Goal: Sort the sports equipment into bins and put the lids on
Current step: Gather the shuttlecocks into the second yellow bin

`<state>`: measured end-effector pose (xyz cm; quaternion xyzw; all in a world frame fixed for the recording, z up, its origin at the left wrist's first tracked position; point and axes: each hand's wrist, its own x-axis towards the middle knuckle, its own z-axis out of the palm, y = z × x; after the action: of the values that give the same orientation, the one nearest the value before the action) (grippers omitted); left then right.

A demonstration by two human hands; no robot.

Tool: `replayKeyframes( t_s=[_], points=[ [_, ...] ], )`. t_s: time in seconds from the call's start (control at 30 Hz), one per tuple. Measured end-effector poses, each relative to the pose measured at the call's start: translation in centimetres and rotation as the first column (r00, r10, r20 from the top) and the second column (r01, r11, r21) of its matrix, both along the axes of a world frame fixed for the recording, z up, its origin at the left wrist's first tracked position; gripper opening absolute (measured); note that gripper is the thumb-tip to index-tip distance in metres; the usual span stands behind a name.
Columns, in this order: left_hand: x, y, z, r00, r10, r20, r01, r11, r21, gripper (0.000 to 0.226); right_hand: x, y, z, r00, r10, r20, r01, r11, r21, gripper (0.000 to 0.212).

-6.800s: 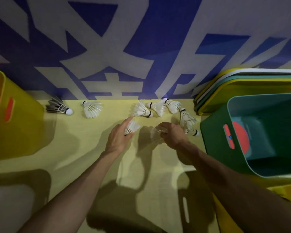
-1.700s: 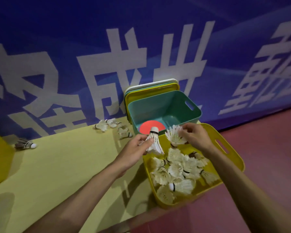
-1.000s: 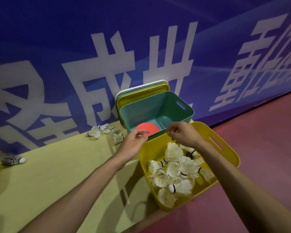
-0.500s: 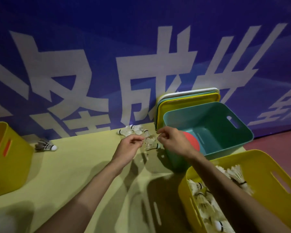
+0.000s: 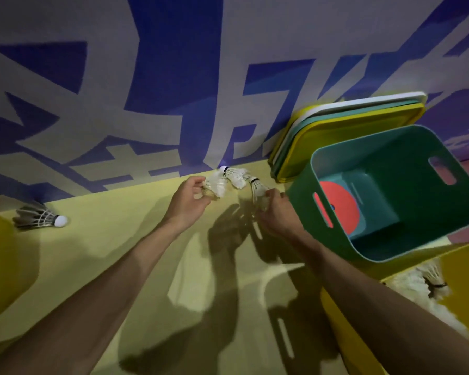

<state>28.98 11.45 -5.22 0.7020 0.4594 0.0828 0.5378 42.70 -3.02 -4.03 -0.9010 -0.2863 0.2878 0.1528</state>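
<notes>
Looming over everything is the blue banner (image 5: 173,77) with its big pale characters, and below it runs the yellow table (image 5: 119,239). On the right sits the green bin (image 5: 299,201), tipped towards us, with a red disc (image 5: 341,207) lying in the bottom. A yellow bin (image 5: 466,266) pokes in at the lower right, and a heap of white shuttlecocks (image 5: 423,280) is already in it. Another yellow tub (image 5: 0,266) is cut off at the left edge. The lids (image 5: 349,131) lean stacked against the banner behind the green bin, none fitted yet.

Both arms reach to the back of the table. The left hand (image 5: 188,203) has its fingers curled round one white shuttlecock (image 5: 214,186). The right hand (image 5: 278,212) pinches the skirt of a second shuttlecock (image 5: 257,190), its cork pointing away from the person. A third shuttlecock (image 5: 236,175) lies between them at the foot of the banner. A dark-feathered shuttlecock (image 5: 38,219) rests well apart, over on the left.

These look nearly weightless, I'd say, and the feathers brittle. A hard squeeze would likely bend or snap them. The cork, or the stiff band just above it, seems the safest place to hold.
</notes>
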Motion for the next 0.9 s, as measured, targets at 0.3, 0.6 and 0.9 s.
replayKeyframes(
  t_s=[0.3, 0.6, 0.9],
  points=[
    [2.6, 3.1, -7.0, 0.944, -0.225, -0.241, 0.294, 0.904, 0.309, 0.065, 0.2, -0.4, -4.9, 0.993, -0.091, 0.073, 0.092, 0.996, -0.019, 0.054],
    [0.7, 2.3, -8.7, 0.869, -0.317, -0.379, 0.491, 0.635, 0.597, 0.058, -2.1, -1.0, -5.9, 0.973, -0.033, 0.229, 0.037, 0.999, -0.014, 0.03],
    [-1.8, -3.5, -8.1, 0.896, -0.342, -0.284, 0.431, 0.824, 0.368, 0.039, -3.9, -4.7, -2.7, 0.987, -0.113, 0.112, 0.096, 0.984, 0.147, 0.022]
  ],
)
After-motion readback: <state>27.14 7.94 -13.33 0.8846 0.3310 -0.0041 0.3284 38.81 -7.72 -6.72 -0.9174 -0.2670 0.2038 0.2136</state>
